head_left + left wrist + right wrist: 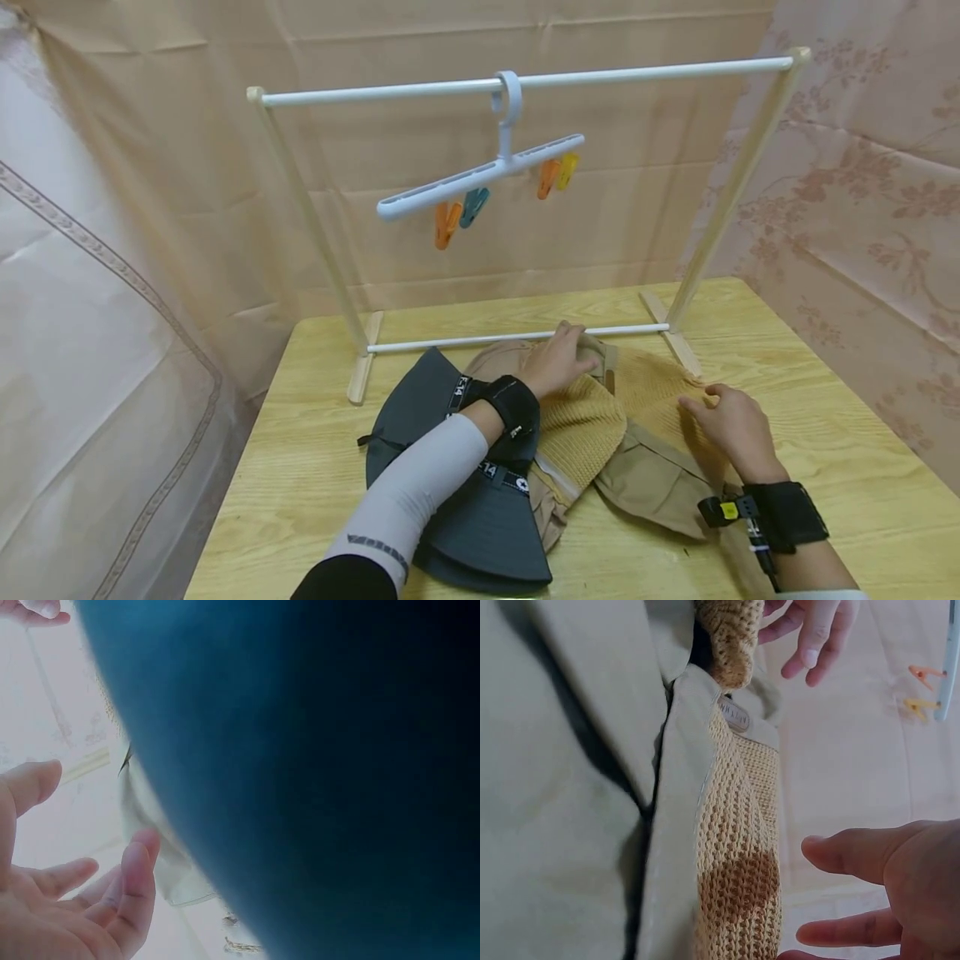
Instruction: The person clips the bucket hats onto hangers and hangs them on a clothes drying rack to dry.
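Observation:
Several fabric hats lie heaped on the table. At the left of the heap is a dark grey bucket hat [472,550] with black-and-white lettered trim. A khaki hat with yellow-tan mesh [581,433] lies in the middle, and more khaki cloth [652,479] with tan mesh [739,900] spreads to the right. My left hand [558,362] reaches across the grey hat to the back of the heap, fingers loosely bent with nothing in them. Beside the mesh's right edge hovers my right hand [735,429], its thumb and fingers apart and holding nothing. Dark cloth covers much of the left wrist view.
A rack with a white top bar [637,75] and a lower bar [450,342] stands behind the hats. From it hangs a tilted pale blue hanger [480,175] carrying orange clips [447,225], a teal clip [474,207] and a yellow clip [567,171]. Curtains surround the wooden table [285,483].

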Action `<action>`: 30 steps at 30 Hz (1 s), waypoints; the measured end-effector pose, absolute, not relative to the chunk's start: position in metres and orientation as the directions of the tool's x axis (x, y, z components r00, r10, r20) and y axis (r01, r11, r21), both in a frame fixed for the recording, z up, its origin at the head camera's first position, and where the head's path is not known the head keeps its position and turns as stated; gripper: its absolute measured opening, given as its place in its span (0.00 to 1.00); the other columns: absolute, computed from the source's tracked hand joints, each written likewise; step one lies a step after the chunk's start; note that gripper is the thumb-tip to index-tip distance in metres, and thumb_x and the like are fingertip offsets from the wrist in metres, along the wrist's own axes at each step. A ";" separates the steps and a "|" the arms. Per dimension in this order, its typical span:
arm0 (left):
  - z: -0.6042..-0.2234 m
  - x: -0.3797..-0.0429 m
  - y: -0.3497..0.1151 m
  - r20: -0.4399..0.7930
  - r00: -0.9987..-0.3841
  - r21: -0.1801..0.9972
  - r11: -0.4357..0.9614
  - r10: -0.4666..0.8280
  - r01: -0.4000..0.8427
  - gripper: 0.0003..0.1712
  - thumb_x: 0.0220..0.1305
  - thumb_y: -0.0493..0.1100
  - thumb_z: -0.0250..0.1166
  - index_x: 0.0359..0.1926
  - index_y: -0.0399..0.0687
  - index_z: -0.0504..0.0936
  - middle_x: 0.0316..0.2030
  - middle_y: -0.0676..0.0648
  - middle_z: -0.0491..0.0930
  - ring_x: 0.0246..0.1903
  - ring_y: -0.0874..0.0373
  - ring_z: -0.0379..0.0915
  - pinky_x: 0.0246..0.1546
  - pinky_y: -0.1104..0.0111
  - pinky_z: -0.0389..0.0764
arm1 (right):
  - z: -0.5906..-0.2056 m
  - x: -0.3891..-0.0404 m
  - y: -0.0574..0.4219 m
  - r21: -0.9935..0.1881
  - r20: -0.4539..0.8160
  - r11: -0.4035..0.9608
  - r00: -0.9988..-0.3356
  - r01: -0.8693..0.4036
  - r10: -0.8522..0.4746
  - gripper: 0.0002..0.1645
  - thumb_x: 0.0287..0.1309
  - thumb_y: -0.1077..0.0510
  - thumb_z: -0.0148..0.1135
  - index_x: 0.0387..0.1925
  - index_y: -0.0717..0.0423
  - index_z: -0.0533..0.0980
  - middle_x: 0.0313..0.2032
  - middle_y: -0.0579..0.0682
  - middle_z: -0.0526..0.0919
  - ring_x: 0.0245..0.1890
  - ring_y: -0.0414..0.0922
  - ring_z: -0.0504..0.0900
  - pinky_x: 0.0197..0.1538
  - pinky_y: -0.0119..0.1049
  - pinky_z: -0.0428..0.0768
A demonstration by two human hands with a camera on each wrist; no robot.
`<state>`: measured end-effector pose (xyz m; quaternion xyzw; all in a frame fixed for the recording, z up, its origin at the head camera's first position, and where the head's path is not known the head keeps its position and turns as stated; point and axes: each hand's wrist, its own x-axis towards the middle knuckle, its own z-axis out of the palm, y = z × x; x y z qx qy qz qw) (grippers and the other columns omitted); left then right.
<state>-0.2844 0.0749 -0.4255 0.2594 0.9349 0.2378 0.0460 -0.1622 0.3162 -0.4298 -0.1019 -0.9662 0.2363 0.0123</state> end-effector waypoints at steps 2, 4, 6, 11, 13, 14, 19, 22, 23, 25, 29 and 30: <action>-0.426 -0.285 0.075 0.030 -0.861 0.464 0.756 0.507 0.461 0.39 0.70 0.60 0.56 0.74 0.53 0.57 0.74 0.42 0.55 0.59 0.46 0.74 0.57 0.52 0.76 | -0.430 -0.162 0.317 -0.461 -0.030 0.862 -0.975 0.209 0.220 0.41 0.67 0.42 0.55 0.58 0.81 0.67 0.53 0.78 0.74 0.49 0.72 0.76 0.43 0.57 0.77; -0.427 -0.285 0.076 0.028 -0.861 0.457 0.760 0.508 0.463 0.39 0.69 0.60 0.56 0.74 0.53 0.57 0.74 0.42 0.55 0.56 0.48 0.76 0.54 0.55 0.78 | -0.431 -0.162 0.318 -0.465 -0.038 0.857 -0.972 0.221 0.230 0.42 0.67 0.42 0.55 0.57 0.81 0.67 0.53 0.78 0.74 0.49 0.72 0.76 0.43 0.57 0.77; -0.427 -0.286 0.076 0.036 -0.855 0.457 0.753 0.517 0.474 0.38 0.69 0.59 0.57 0.74 0.52 0.58 0.73 0.41 0.57 0.52 0.50 0.77 0.49 0.59 0.80 | -0.431 -0.161 0.320 -0.470 -0.050 0.852 -0.970 0.232 0.236 0.42 0.67 0.42 0.55 0.57 0.82 0.67 0.53 0.79 0.73 0.48 0.72 0.76 0.42 0.56 0.77; -0.426 -0.289 0.081 0.084 -0.826 0.467 0.710 0.557 0.526 0.35 0.69 0.56 0.59 0.71 0.48 0.63 0.68 0.43 0.65 0.58 0.51 0.73 0.50 0.64 0.79 | -0.434 -0.159 0.324 -0.472 -0.032 0.850 -0.968 0.234 0.248 0.38 0.66 0.46 0.56 0.51 0.84 0.70 0.49 0.80 0.74 0.43 0.70 0.78 0.40 0.55 0.78; -0.426 -0.290 0.083 0.092 -0.818 0.462 0.703 0.568 0.541 0.35 0.69 0.56 0.60 0.70 0.48 0.64 0.66 0.44 0.68 0.64 0.50 0.67 0.55 0.64 0.78 | -0.435 -0.158 0.325 -0.469 -0.021 0.852 -0.967 0.234 0.255 0.36 0.65 0.47 0.58 0.49 0.84 0.71 0.48 0.81 0.75 0.41 0.69 0.79 0.39 0.55 0.78; -0.426 -0.290 0.084 0.092 -0.816 0.460 0.702 0.571 0.544 0.35 0.69 0.56 0.60 0.70 0.47 0.64 0.66 0.44 0.69 0.66 0.50 0.65 0.57 0.63 0.77 | -0.436 -0.158 0.325 -0.467 -0.018 0.852 -0.966 0.236 0.258 0.36 0.64 0.48 0.58 0.48 0.84 0.72 0.47 0.81 0.75 0.39 0.68 0.79 0.38 0.54 0.78; -0.425 -0.290 0.088 0.063 -0.820 0.429 0.727 0.569 0.537 0.35 0.70 0.54 0.59 0.72 0.47 0.61 0.67 0.45 0.67 0.63 0.53 0.69 0.58 0.63 0.76 | -0.437 -0.156 0.325 -0.474 -0.038 0.844 -0.964 0.250 0.264 0.36 0.64 0.47 0.59 0.47 0.83 0.72 0.39 0.77 0.78 0.28 0.56 0.77 0.30 0.44 0.76; -0.424 -0.290 0.091 0.050 -0.822 0.411 0.738 0.567 0.535 0.35 0.70 0.54 0.59 0.72 0.47 0.61 0.67 0.44 0.67 0.61 0.53 0.70 0.57 0.63 0.77 | -0.437 -0.154 0.327 -0.461 -0.091 0.840 -0.957 0.287 0.277 0.40 0.65 0.42 0.56 0.49 0.82 0.72 0.38 0.74 0.78 0.25 0.51 0.75 0.25 0.37 0.71; -0.424 -0.290 0.091 0.049 -0.821 0.403 0.741 0.569 0.537 0.35 0.70 0.55 0.59 0.72 0.47 0.61 0.67 0.44 0.67 0.61 0.53 0.71 0.56 0.64 0.77 | -0.437 -0.153 0.328 -0.454 -0.113 0.839 -0.953 0.300 0.280 0.42 0.66 0.40 0.55 0.50 0.81 0.72 0.39 0.74 0.78 0.25 0.50 0.75 0.24 0.36 0.70; -0.424 -0.289 0.093 0.045 -0.819 0.392 0.744 0.572 0.541 0.36 0.69 0.56 0.59 0.72 0.47 0.61 0.67 0.44 0.67 0.59 0.53 0.72 0.55 0.64 0.78 | -0.436 -0.152 0.329 -0.436 -0.154 0.840 -0.947 0.321 0.282 0.46 0.66 0.35 0.52 0.54 0.80 0.70 0.42 0.75 0.79 0.26 0.51 0.77 0.23 0.36 0.71; -0.424 -0.289 0.097 0.039 -0.824 0.381 0.754 0.565 0.535 0.36 0.69 0.57 0.59 0.71 0.48 0.62 0.66 0.44 0.68 0.58 0.53 0.73 0.55 0.64 0.78 | -0.436 -0.152 0.332 -0.410 -0.191 0.855 -0.947 0.316 0.259 0.52 0.65 0.30 0.48 0.57 0.80 0.68 0.48 0.77 0.77 0.30 0.55 0.81 0.25 0.40 0.75; -0.425 -0.289 0.098 0.038 -0.826 0.376 0.758 0.563 0.533 0.36 0.69 0.58 0.59 0.71 0.49 0.62 0.65 0.44 0.68 0.59 0.54 0.72 0.57 0.64 0.77 | -0.437 -0.152 0.333 -0.403 -0.194 0.861 -0.948 0.311 0.252 0.52 0.65 0.29 0.48 0.57 0.80 0.68 0.49 0.77 0.77 0.31 0.57 0.81 0.26 0.41 0.76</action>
